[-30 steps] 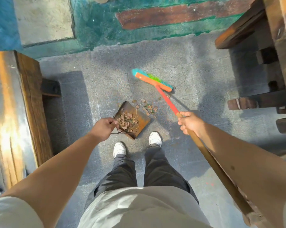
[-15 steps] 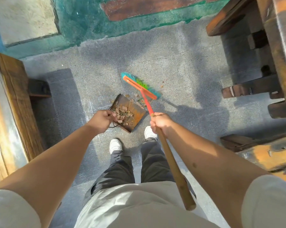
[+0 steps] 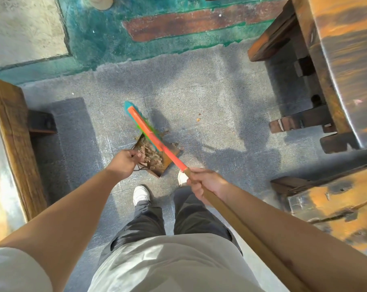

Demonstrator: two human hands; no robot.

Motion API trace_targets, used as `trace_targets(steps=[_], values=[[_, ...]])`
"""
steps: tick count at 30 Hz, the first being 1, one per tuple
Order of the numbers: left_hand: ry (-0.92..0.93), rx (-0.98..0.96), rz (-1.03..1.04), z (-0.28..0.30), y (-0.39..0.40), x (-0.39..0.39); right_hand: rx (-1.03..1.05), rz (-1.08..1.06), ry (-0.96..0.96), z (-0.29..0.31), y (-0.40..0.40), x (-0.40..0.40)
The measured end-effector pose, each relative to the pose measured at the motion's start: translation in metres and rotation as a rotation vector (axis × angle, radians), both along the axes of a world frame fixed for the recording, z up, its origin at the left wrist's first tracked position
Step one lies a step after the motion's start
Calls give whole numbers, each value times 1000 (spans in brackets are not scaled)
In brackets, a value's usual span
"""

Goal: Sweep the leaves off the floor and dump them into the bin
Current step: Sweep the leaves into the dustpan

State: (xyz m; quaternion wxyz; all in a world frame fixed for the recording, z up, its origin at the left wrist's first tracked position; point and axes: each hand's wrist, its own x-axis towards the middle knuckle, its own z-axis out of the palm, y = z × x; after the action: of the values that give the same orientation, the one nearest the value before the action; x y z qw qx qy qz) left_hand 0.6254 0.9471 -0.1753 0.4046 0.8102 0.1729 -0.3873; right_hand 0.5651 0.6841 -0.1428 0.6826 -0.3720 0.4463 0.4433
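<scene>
Grey speckled floor runs between wooden benches, with green painted ground beyond. We find our left hand closed on the thin handle of the dustpan, which rests on the floor just ahead of our shoes. Our right hand is wrapped tight around the wooden shaft of the broom, whose orange head lies across the pan's mouth. Most leaves sit heaped inside the pan; a few crumbs remain on the floor, apart to the right. We judge the step to be the last gathering strokes: keep the pan's lip flat to the floor, draw short, low strokes, then fetch the stray crumbs. No bin is in view.
</scene>
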Motion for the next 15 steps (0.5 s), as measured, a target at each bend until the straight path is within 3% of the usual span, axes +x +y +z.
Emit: trace_targets(steps=[3,8,15], values=[[-16,37,18,7,8,-8,7,-13,-60,-9,-6,13],[15,106,-6,2,24,-22,-177,25,-107,-34,-2,46],[24,101,-49,-3,35,-34,-240,46,-27,-60,15,50]])
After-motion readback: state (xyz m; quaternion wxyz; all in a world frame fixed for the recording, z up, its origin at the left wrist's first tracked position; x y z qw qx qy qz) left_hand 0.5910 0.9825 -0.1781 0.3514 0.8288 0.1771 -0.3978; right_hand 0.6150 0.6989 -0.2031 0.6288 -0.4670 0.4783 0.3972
